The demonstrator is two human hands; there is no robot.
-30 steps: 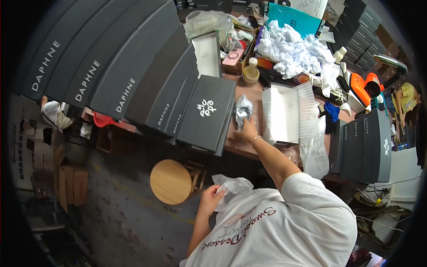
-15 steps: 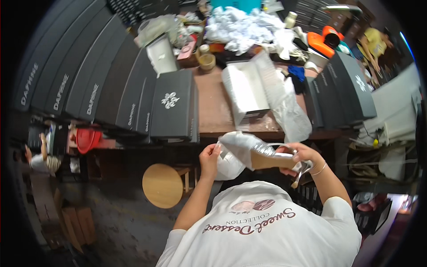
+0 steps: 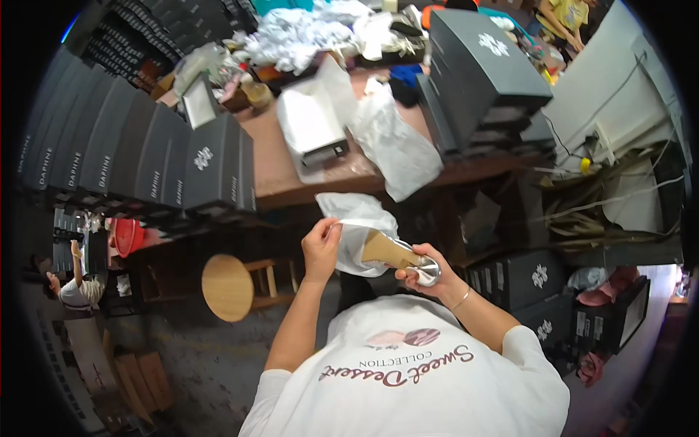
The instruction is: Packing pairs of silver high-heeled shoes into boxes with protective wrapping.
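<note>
In front of my chest, my right hand (image 3: 426, 271) is closed around the heel end of a silver high-heeled shoe (image 3: 389, 252), whose tan sole shows. The toe of the shoe sits inside a thin white plastic bag (image 3: 354, 237). My left hand (image 3: 322, 244) pinches the edge of that bag between thumb and fingers. On the table just beyond my hands stands an open shoe box (image 3: 309, 120) with a white inside. A sheet of white tissue paper (image 3: 397, 142) hangs from beside it over the table's front edge.
Dark shoe boxes (image 3: 109, 138) stand in a row on the left. More stacked boxes (image 3: 488, 65) rise on the right. Crumpled white paper (image 3: 306, 33) is heaped at the back of the table (image 3: 273, 160). A round wooden stool (image 3: 227, 288) stands low at the left.
My view has turned to the right. The shoe has tipped so its sole faces up more, and its toe has gone into the bag. Both hands keep their holds.
</note>
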